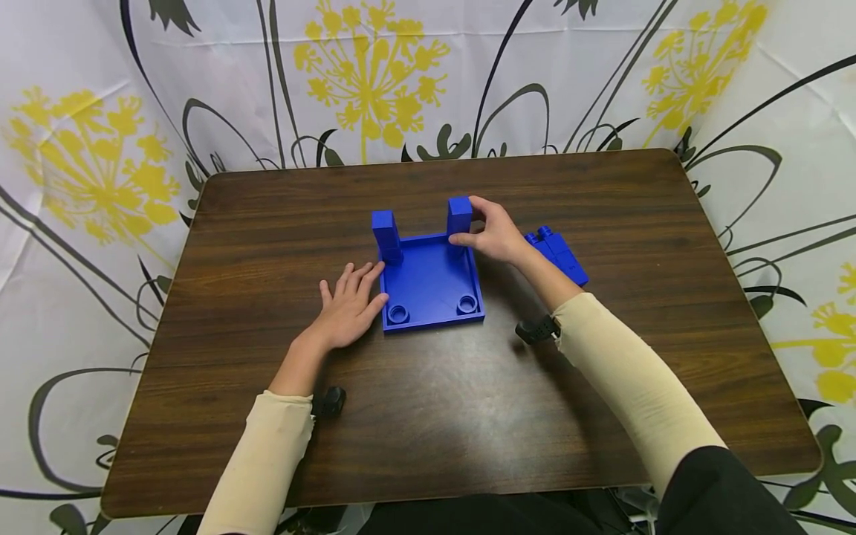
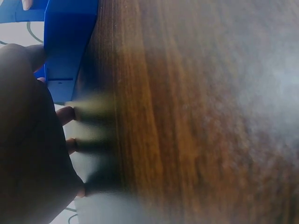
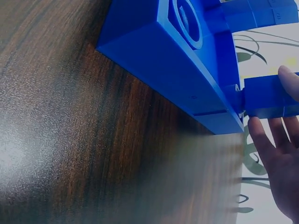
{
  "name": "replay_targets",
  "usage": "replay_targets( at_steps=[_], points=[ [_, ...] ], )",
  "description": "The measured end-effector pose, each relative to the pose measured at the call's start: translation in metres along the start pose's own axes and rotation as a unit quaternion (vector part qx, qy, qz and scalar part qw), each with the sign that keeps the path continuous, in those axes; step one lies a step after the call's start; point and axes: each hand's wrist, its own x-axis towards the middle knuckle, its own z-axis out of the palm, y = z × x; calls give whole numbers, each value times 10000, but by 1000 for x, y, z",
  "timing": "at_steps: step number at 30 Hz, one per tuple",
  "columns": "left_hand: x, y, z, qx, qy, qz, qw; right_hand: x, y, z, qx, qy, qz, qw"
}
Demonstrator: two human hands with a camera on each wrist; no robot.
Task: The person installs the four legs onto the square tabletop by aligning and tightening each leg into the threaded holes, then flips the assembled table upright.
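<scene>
A square blue tray-like base (image 1: 433, 286) with raised edges lies at mid-table, ring-shaped sockets (image 1: 398, 314) showing at its two near corners. At its far left corner a blue block post (image 1: 386, 236) stands upright. My right hand (image 1: 496, 232) grips a second blue post (image 1: 458, 215) at the far right corner, thumb on one side and fingers on the other. In the right wrist view this post (image 3: 268, 95) meets the corner socket, a narrow gap showing at the joint. Fingers spread, my left hand (image 1: 348, 310) rests beside the base, thumb and index finger touching its left edge.
Blue blocks with round pegs (image 1: 558, 255) lie to the right of the base, partly behind my right forearm. The brown wooden table (image 1: 267, 223) has a flower-patterned cloth (image 1: 234, 82) hanging around it. Each wrist wears a black strapped device (image 1: 537, 330).
</scene>
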Motion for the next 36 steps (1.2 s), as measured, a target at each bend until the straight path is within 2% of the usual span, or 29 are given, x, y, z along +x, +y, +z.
replay_targets(
  at_steps=[9,17,20,26,36],
  points=[
    [0,0,1,45,0,-53,10000,-1,2,1,-203,44,-33,9998],
    [-1,2,-1,41,3,-29,10000,-1,1,0,663,-323,-277,9969],
    [-1,3,-1,51,-1,-26,10000,0,2,0,792,-474,-374,9950],
    [0,2,0,44,0,-24,10000,-1,5,-2,634,-545,-392,9957],
    [2,-3,4,-18,18,-53,10000,-2,4,-2,-239,23,-142,9996]
  ],
)
